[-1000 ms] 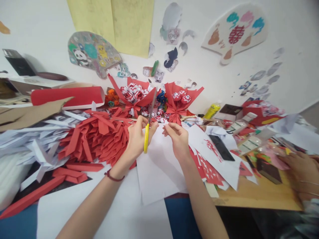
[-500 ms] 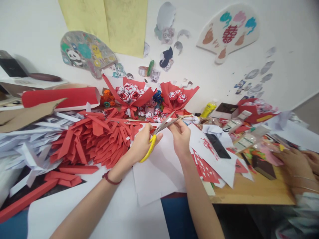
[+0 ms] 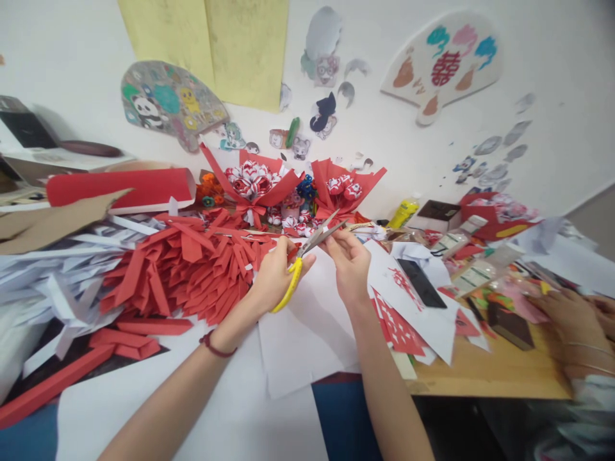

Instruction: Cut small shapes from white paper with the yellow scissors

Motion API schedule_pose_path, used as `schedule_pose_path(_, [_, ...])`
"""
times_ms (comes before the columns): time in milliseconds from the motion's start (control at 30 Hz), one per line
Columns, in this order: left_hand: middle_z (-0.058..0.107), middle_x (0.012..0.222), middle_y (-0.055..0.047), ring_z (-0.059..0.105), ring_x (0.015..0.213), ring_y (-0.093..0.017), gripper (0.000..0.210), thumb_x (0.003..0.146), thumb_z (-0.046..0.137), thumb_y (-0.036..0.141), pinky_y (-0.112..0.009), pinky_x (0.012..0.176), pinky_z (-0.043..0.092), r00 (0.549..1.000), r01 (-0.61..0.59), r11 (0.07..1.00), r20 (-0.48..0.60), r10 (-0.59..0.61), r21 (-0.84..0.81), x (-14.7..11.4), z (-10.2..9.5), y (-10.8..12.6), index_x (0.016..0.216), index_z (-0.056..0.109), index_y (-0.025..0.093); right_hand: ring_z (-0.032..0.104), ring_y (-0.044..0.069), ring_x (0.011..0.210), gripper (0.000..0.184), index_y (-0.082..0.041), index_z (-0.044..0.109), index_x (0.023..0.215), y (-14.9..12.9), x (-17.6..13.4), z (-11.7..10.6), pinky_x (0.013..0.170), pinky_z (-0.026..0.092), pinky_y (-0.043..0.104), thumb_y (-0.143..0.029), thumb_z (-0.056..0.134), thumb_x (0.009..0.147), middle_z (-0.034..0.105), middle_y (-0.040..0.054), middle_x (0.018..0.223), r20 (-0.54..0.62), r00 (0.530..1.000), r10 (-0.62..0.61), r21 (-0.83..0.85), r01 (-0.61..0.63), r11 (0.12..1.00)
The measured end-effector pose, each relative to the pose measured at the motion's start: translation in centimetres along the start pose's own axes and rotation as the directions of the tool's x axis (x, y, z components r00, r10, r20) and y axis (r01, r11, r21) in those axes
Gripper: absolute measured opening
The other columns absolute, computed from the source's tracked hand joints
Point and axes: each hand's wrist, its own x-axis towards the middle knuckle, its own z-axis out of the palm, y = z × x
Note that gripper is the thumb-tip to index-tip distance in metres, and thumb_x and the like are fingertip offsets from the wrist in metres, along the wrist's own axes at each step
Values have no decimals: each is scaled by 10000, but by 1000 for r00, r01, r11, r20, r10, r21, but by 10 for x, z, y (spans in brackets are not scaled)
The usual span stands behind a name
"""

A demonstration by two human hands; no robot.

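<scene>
My left hand [image 3: 275,276] is closed around the yellow-handled scissors [image 3: 289,288], its thumb and fingers in the loops. The blades point up and to the right and stand slightly apart. Their tips lie beside the fingers of my right hand [image 3: 352,264], which is closed in a pinch; what it holds is too small and hidden to name. Below both hands lie white paper sheets [image 3: 307,349]. Left of the scissors spreads a pile of folded red paper strips [image 3: 206,275].
Folded white paper strips [image 3: 62,291] heap at the far left. Two red-wrapped paper bouquets [image 3: 278,190] [image 3: 353,208] stand by the wall. A black phone [image 3: 421,283] lies on papers to the right. Another person's hand [image 3: 571,317] rests among clutter at the right edge.
The scissor blades have shifted a little beside my right hand's fingers. Both hands stay in nearly the same place; the whole view has moved slightly.
</scene>
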Motion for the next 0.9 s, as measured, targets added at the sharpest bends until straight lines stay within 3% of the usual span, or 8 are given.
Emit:
schedule_pose_path(600, [420, 664, 52, 384, 574, -116, 377, 844, 559, 535, -245, 572, 283, 999, 39, 997, -32, -37, 65, 0, 6, -1, 811, 354, 220, 708, 176, 834, 180, -177, 668, 883, 4, -4, 7, 848, 582, 353, -324, 717, 791, 736, 33, 881, -109, 993, -37, -48, 32, 998])
schedule_pose_path(900, [393, 637, 59, 371, 558, -117, 376, 843, 561, 532, -237, 554, 270, 999, 1, 998, -48, 2, 67, 0, 6, -3, 798, 347, 226, 708, 187, 842, 207, -176, 664, 877, 4, -5, 7, 844, 583, 359, -348, 725, 779, 733, 34, 864, -116, 992, -41, -54, 35, 998])
